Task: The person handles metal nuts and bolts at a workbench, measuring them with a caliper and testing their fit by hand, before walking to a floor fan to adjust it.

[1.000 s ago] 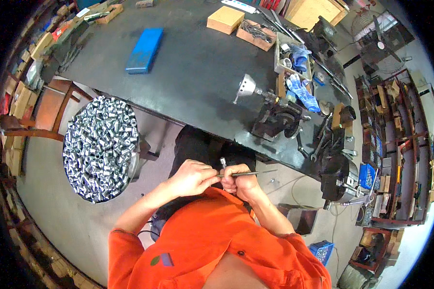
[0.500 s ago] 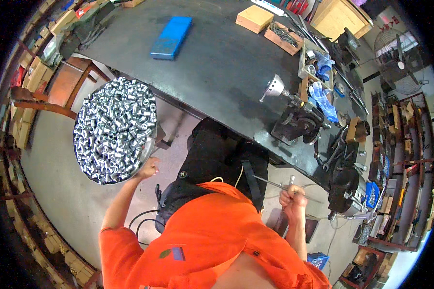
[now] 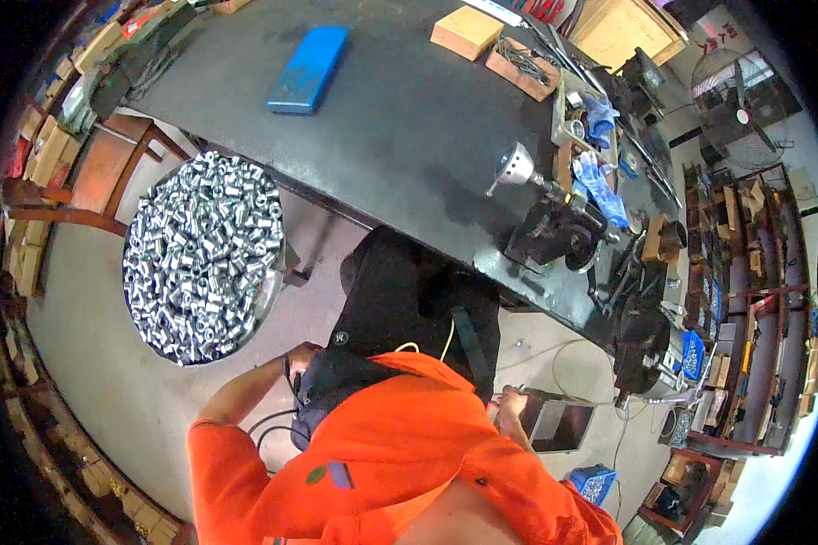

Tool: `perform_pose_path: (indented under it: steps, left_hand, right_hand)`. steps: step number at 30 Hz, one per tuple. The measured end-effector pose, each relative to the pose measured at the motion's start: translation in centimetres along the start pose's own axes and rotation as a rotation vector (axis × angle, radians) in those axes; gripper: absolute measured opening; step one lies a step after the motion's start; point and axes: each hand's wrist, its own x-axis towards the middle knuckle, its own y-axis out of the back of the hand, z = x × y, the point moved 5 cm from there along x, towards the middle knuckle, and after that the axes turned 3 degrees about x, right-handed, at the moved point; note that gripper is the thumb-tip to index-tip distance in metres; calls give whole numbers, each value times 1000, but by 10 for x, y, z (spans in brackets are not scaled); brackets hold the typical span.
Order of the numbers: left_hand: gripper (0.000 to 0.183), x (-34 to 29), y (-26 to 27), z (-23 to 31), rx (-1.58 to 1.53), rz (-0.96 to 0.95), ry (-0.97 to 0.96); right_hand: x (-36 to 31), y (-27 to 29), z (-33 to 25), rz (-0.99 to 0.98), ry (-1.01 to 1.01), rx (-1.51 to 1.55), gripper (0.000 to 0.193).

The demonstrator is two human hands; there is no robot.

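Note:
My left hand (image 3: 302,357) is beside my left hip, next to a black cable (image 3: 291,381); its fingers are mostly hidden. My right hand (image 3: 511,401) is low by my right thigh, fingers closed, with a small shiny tip showing at it; what it holds is unclear. A small silver piece (image 3: 519,343) shows against the floor just beyond that hand; whether it lies there or is in the air I cannot tell. To my left stands a round tray (image 3: 271,304) heaped with short silver metal sleeves (image 3: 204,250). An open dark box (image 3: 563,424) is next to my right hand.
The dark workbench (image 3: 382,154) carries a blue case (image 3: 309,71), a clamped tool with a silver cone-shaped head (image 3: 515,167), blue-white gloves (image 3: 600,186) and wooden boxes (image 3: 466,33). A wooden chair (image 3: 104,173) stands beyond the tray. A blue bin (image 3: 593,484) sits at lower right.
My right hand has dropped down toward my thigh; the metal rod it held no longer shows. My left hand has left the tray's edge and moved down to my hip.

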Motion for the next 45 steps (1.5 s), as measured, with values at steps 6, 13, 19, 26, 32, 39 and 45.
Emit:
perform_pose_path:
  steps: [6, 13, 19, 26, 32, 39, 45]
  left_hand:
    - [40, 19, -40, -53, -295, -1, 399]
    - [44, 9, -60, -53, -347, -17, 439]
    - [47, -22, -5, -57, -239, 28, 491]
    - [50, -39, -12, -109, -166, 159, 426]
    - [44, -83, -5, -74, -539, 389, 555]
    - [34, -157, 51, 52, -809, 530, 966]
    - [32, -161, 127, 194, -396, 478, 815]
  right_hand:
    - [-9, -24, -12, -135, -220, -20, 27]
    - [65, -21, 68, -222, -174, -714, 14]
    - [39, -120, 56, -734, 722, -1333, 23]
    - [20, -118, 0, -504, -311, -86, 18]
    - [8, -61, -96, -462, 716, -427, 20]
    - [-189, -29, -252, -720, 1266, -336, 17]
    - [-291, -39, -298, -1076, 1486, -210, 29]
